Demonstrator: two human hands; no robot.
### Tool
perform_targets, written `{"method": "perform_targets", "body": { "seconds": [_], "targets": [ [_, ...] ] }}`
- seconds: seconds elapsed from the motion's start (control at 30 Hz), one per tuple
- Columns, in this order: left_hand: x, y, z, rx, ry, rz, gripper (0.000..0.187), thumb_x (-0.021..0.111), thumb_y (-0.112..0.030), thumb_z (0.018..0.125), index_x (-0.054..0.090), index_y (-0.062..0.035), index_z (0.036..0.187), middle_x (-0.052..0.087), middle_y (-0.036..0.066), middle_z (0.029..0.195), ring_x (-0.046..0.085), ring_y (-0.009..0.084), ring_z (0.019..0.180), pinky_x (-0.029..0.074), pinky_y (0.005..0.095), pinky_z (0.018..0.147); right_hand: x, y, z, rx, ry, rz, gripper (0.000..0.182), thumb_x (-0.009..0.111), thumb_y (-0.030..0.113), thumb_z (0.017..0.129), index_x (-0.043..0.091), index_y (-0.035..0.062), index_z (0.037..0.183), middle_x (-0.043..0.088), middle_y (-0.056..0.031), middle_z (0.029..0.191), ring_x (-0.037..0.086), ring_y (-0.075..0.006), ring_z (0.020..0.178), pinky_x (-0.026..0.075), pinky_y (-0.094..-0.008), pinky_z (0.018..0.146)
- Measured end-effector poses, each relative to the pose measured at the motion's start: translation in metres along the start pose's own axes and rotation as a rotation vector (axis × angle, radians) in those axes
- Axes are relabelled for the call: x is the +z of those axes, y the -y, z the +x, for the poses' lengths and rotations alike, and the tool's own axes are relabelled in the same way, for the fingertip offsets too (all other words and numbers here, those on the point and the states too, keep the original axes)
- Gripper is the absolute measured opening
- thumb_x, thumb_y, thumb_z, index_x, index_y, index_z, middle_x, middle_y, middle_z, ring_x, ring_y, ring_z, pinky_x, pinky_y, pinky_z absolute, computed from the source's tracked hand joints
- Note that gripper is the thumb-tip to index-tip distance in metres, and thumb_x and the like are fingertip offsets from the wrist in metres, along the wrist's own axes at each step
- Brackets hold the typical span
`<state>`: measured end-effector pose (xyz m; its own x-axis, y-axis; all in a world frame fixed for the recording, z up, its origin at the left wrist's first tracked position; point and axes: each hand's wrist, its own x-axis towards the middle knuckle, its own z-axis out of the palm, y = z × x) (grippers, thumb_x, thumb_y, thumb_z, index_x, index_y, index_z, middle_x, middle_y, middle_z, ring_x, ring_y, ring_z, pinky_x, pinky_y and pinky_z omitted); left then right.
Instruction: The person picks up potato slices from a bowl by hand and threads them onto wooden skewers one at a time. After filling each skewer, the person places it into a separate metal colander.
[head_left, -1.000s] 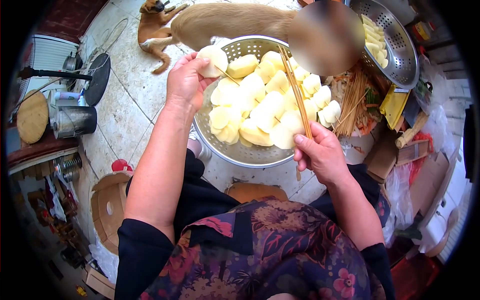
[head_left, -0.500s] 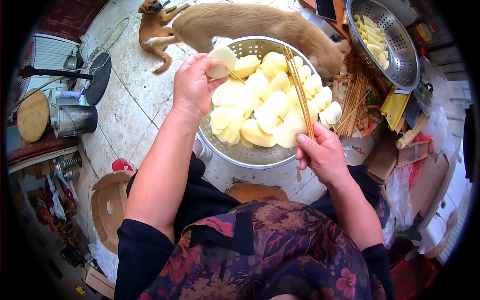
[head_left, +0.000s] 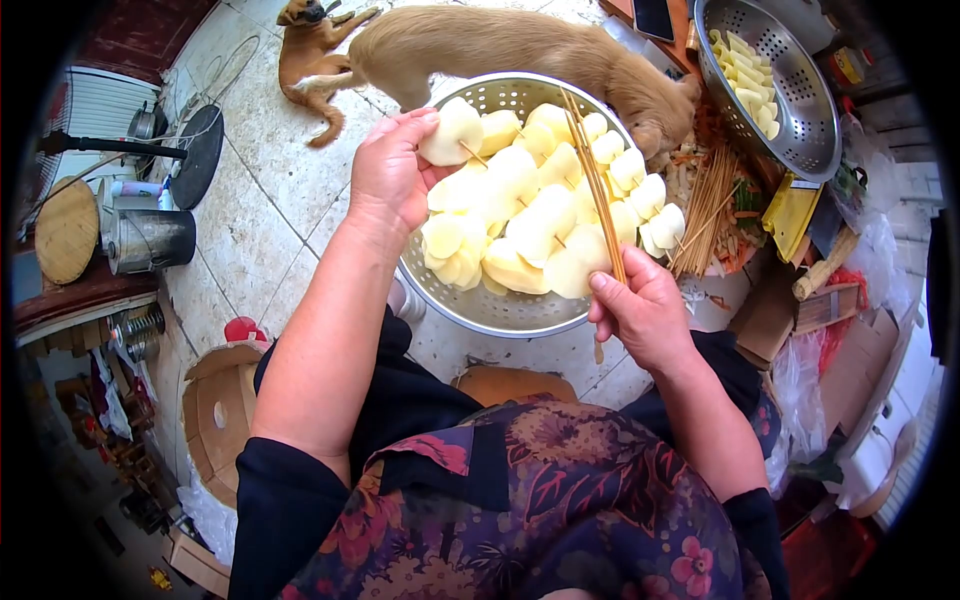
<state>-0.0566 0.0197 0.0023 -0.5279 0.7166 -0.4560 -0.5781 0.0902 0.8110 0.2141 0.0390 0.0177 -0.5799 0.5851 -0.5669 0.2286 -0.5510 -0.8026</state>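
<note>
My left hand (head_left: 392, 172) is closed at the colander's left rim, pinching pale potato slices (head_left: 452, 132) with a thin wooden skewer (head_left: 473, 152) through them. Closed around a small bundle of bamboo skewers (head_left: 600, 195) is my right hand (head_left: 645, 308), at the lower right rim. The skewers point up and away over the potatoes. Beneath both hands, a metal colander (head_left: 490, 315) is heaped with peeled potato slices (head_left: 548, 215), several of them threaded on skewers. One broad slice (head_left: 580, 266) lies right beside my right thumb.
A tan dog (head_left: 500, 40) stands behind the colander, head lowered by the peelings; a smaller brown dog (head_left: 310, 65) lies beyond it. Loose skewers (head_left: 708, 210) lie at the right. Above them, a second colander (head_left: 800, 130) holds cut pale pieces. A cardboard box (head_left: 205, 420) stands at the left.
My left hand has shifted slightly right and down, and the slices on its skewer have turned more face-on. My right hand, with its skewers, has barely moved left.
</note>
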Motion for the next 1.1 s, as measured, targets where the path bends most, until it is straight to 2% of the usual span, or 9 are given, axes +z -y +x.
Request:
{"method": "perform_targets", "body": {
  "seconds": [0.1,0.43,0.63,0.8,1.0,1.1],
  "targets": [
    [0.003,0.003,-0.002,-0.082,0.035,0.045,0.022,0.058,-0.014,0.089,0.056,0.0013,0.105,0.062,0.015,0.100,0.065,0.0245,0.089,0.057,0.0384,0.078,0.000,-0.004,0.001,-0.015,-0.016,0.015,0.019,0.052,0.011,0.093,0.054,0.0009,0.109,0.056,-0.0012,0.067,0.050,-0.0069,0.049,0.042,-0.0194,0.045],
    [0.006,0.011,-0.005,-0.081,0.056,0.139,0.023,0.062,-0.014,0.087,0.056,0.0020,0.103,0.063,0.014,0.098,0.066,0.0229,0.085,0.058,0.0361,0.076,0.000,-0.001,0.001,0.004,-0.013,0.017,0.020,0.053,0.012,0.093,0.054,0.0011,0.110,0.056,-0.0018,0.067,0.049,-0.0071,0.049,0.042,-0.0195,0.045],
    [0.007,0.012,-0.003,-0.073,0.054,0.236,0.029,0.061,-0.022,0.088,0.054,-0.0031,0.108,0.061,0.011,0.099,0.065,0.0207,0.083,0.056,0.0341,0.071,-0.007,0.007,-0.001,0.056,-0.039,0.169,0.019,0.055,0.015,0.092,0.055,0.0034,0.107,0.058,-0.0024,0.068,0.051,-0.0078,0.048,0.040,-0.0185,0.044],
    [0.008,0.020,-0.002,-0.122,0.058,0.394,0.038,0.062,-0.028,0.087,0.049,-0.0047,0.114,0.054,0.010,0.105,0.062,0.0195,0.079,0.052,0.0332,0.070,-0.023,0.012,0.000,0.048,-0.139,0.104,0.015,0.054,0.016,0.093,0.055,0.0054,0.104,0.058,-0.0013,0.066,0.049,-0.0063,0.045,0.035,-0.0169,0.042],
    [0.019,0.042,-0.003,-0.220,0.153,0.534,0.036,0.062,-0.024,0.085,0.051,-0.0042,0.113,0.058,0.008,0.100,0.062,0.0166,0.078,0.052,0.0291,0.066,-0.038,-0.002,0.012,-0.015,-0.195,0.031,0.014,0.051,0.011,0.094,0.054,0.0025,0.104,0.056,-0.0024,0.068,0.048,-0.0073,0.048,0.040,-0.0190,0.045],
    [0.023,0.044,-0.004,-0.206,0.154,0.590,0.036,0.062,-0.022,0.085,0.051,-0.0037,0.114,0.060,0.007,0.097,0.062,0.0152,0.077,0.052,0.0271,0.064,-0.044,-0.010,0.020,-0.005,-0.245,0.003,0.013,0.049,0.009,0.094,0.054,0.0019,0.105,0.054,-0.0022,0.068,0.047,-0.0072,0.048,0.042,-0.0197,0.046]
  ]
}}
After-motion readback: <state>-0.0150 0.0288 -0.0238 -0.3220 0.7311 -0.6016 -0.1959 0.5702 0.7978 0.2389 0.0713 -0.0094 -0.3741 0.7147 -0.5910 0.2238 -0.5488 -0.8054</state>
